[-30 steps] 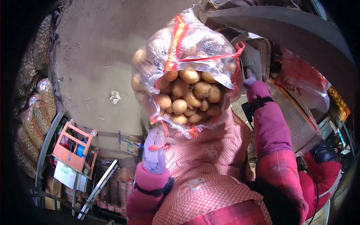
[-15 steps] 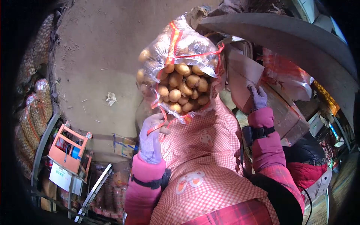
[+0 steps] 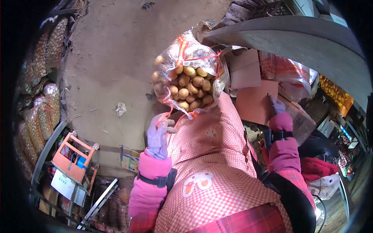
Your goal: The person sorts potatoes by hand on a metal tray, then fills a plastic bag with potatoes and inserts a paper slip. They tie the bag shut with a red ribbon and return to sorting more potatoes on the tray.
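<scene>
A clear plastic bag (image 3: pixel 200 50) with red bands is full of potatoes (image 3: pixel 190 88), which show through its open mouth facing me. My left hand (image 3: pixel 158 134), in a pale glove, is at the bag's lower left corner with a red tie (image 3: pixel 165 115) of the bag caught between thumb and fingers. On the right, my gloved right hand (image 3: pixel 277 105) is at the right edge of a reddish-brown cardboard sheet (image 3: pixel 252 100), one finger stretched over its face. The other fingers are partly hidden. A paler cardboard piece (image 3: pixel 245 72) is just beyond that sheet.
A large curved grey metal part (image 3: pixel 287 37) arches over the upper right. Filled potato sacks (image 3: pixel 40 116) line the left side. An orange frame (image 3: pixel 72 159) with a blue spool stands lower left. Bagged red-and-clear plastic (image 3: pixel 291 72) lies beyond my right hand.
My right hand has moved right and slightly down; the reddish-brown sheet now shows broadly beside it. My left hand keeps the red tie. The view has shifted a little.
</scene>
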The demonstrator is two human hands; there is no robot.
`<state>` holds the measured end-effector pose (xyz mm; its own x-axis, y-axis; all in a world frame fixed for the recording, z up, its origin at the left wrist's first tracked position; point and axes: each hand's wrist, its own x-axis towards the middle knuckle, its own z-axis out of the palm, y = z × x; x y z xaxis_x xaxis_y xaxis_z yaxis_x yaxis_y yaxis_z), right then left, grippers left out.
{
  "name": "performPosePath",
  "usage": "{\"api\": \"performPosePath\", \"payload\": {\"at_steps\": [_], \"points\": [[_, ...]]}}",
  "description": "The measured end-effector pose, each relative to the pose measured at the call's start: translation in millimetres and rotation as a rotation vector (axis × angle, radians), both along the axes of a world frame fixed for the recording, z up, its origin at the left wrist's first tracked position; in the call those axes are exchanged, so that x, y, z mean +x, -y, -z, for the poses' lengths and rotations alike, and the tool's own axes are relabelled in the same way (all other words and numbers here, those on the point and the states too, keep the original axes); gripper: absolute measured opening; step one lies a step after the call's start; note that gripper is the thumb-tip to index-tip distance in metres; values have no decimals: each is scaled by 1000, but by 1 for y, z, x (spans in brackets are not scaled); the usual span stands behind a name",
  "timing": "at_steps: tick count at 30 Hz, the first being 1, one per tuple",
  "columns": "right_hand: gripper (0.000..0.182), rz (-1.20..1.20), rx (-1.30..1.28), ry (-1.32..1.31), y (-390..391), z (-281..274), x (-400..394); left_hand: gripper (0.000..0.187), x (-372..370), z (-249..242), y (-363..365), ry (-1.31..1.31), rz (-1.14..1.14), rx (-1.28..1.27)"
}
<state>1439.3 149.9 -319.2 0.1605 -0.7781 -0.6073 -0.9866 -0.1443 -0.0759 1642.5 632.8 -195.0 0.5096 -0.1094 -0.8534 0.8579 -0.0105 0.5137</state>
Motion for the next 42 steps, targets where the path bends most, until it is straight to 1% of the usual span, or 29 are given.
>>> {"api": "performPosePath", "payload": {"at_steps": [2,3,4,6,8,9,11,12,15,16,19,20,21,22,23,24,25,26,27,28,30,31,33,34,35,36,38,40,42], "points": [[44,213,175,188,-25,-61,32,37,1,-2,-4,-3,22,17],[44,213,179,203,-29,-74,40,43,-5,9,-8,191,129,165],[35,246,309,333,-32,-85,45,50,-7,13,-11,380,236,315],[26,281,448,466,-45,-120,62,54,6,-6,-5,464,236,345],[17,4,646,581,-72,-165,98,59,20,-29,5,526,185,281],[17,1,662,593,-91,-186,113,60,28,-34,7,417,296,284],[16,81,818,827,-123,-218,133,53,20,-39,25,503,181,46],[16,69,867,849,-130,-224,135,52,36,-52,45,88,-133,-84],[18,42,983,817,-139,-213,132,42,18,-4,20,-58,-150,-884],[19,49,1008,798,-140,-204,128,38,12,4,15,66,-43,-638],[22,83,1034,739,-132,-173,116,31,-7,23,-9,37,-24,-644],[23,81,1029,720,-131,-162,114,29,-24,43,-26,-194,-246,-704],[24,57,1015,698,-126,-151,114,28,-14,28,-22,-427,-471,-756],[26,-23,985,660,-121,-141,115,26,-10,10,-13,-199,-280,-690],[29,-103,954,622,-117,-131,116,25,14,-34,10,26,-115,-585],[34,-261,885,556,-115,-124,118,24,10,-21,4,-67,-131,-485],[34,-267,887,550,-121,-121,117,24,8,-13,1,-159,-146,-384],[40,153,1091,679,-133,-120,118,26,24,-30,11,-51,157,52],[47,596,1263,786,-147,-120,116,26,22,-27,10,-54,150,54],[47,586,1266,783,-156,-119,111,29,19,-20,8,57,260,176],[51,640,1667,673,-176,-125,95,37,16,-16,16,128,218,216],[51,641,1667,667,-188,-131,90,41,14,-14,20,163,197,237],[55,318,1679,545,-205,-145,86,42,14,-12,25,3,-66,-21],[56,214,1678,505,-208,-152,84,42,0,5,23,-2,-62,-19],[55,-290,1333,465,-206,-167,88,42,-24,35,18,-211,-175,-305],[54,-749,935,402,-202,-182,97,42,-30,40,20,-304,-236,-453],[53,-1163,490,329,-199,-204,121,40,-35,43,25,-515,-334,-724],[55,-1080,581,409,-204,-225,153,38,-33,28,31,-641,-326,-862],[56,-1042,615,452,-198,-211,171,35,-27,20,35,-707,-287,-922]]}}
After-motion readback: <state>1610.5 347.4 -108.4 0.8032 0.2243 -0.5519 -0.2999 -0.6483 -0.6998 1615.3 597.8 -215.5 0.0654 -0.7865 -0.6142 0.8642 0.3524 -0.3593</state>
